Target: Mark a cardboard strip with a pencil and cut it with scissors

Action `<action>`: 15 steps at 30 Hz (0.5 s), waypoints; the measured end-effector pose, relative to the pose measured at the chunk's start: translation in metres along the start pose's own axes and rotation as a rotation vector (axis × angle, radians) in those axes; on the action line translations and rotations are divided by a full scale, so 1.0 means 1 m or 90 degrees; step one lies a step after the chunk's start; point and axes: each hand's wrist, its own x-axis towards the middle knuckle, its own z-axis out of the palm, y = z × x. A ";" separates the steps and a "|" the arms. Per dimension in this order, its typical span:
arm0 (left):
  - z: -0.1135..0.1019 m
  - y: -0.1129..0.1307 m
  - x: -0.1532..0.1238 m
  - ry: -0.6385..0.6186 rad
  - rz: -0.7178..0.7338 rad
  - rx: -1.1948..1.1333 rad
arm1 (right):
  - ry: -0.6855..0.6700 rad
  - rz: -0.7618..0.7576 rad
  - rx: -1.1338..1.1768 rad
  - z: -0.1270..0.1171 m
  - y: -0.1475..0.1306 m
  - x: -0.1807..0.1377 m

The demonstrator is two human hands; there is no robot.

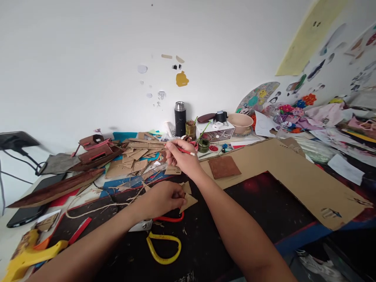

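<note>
My left hand (pixel 164 197) is closed on a small cut cardboard piece (pixel 189 203), whose pointed corners stick out past the fingertips. Beyond it, my right hand (pixel 183 156) grips a thin red pencil (pixel 188 152) with a pale end. The fingertips of that hand are beside a heap of cardboard scraps (pixel 135 156); whether they touch it I cannot tell. Under my left hand lie large scissors with one yellow handle (pixel 164 248) and one red handle (pixel 173 219), their blades partly hidden by my forearm.
A big cardboard sheet (pixel 264 156) bears a brown square (pixel 225 167). At left are a yellow glue gun (pixel 32 254), a brown boat-shaped piece (pixel 55 188) and a black phone-like device (pixel 35 203). A black flask (pixel 180 119) and pink bowl (pixel 240 122) stand by the wall.
</note>
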 end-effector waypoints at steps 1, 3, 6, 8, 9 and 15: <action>0.002 0.002 0.004 0.005 0.003 0.030 | 0.001 -0.002 0.006 -0.001 0.000 0.001; 0.004 0.004 0.011 0.028 0.008 0.098 | 0.002 -0.001 0.012 -0.003 0.000 0.002; -0.002 0.005 0.014 0.083 0.008 0.165 | 0.004 -0.006 0.010 -0.004 -0.001 0.003; -0.011 0.003 0.011 0.119 -0.005 0.157 | 0.004 -0.014 0.007 -0.004 -0.003 0.002; -0.017 0.001 0.008 0.130 -0.008 0.150 | 0.005 -0.018 0.006 -0.004 -0.005 0.002; -0.030 -0.018 -0.016 0.089 -0.080 0.224 | -0.007 -0.014 -0.030 0.001 -0.008 -0.004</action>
